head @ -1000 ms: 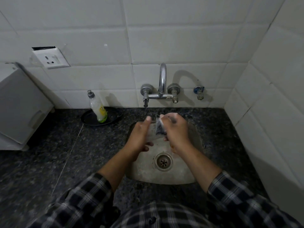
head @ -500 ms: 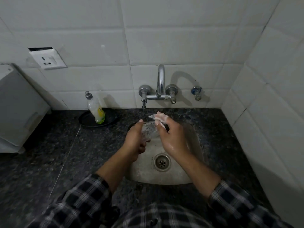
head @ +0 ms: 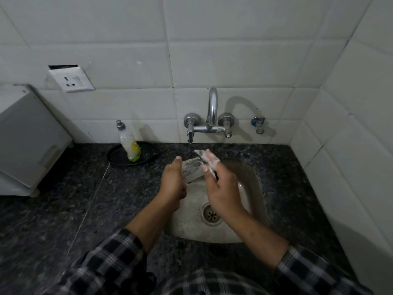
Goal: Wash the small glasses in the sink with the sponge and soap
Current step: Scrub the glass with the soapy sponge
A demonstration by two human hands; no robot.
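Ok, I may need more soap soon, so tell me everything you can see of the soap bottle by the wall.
The soap bottle is a slim, see-through plastic bottle with a grey cap and a yellow label on its lower half. Yellow-green liquid shows only near the bottom. It stands, top tilted leftward, on a dark round dish on the speckled counter, close to the tiled wall, left of the tap. Only the dish touches it.

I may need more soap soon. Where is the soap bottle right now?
In the head view, the soap bottle stands in a dark round dish on the counter, left of the sink and the tap, near the tiled wall.
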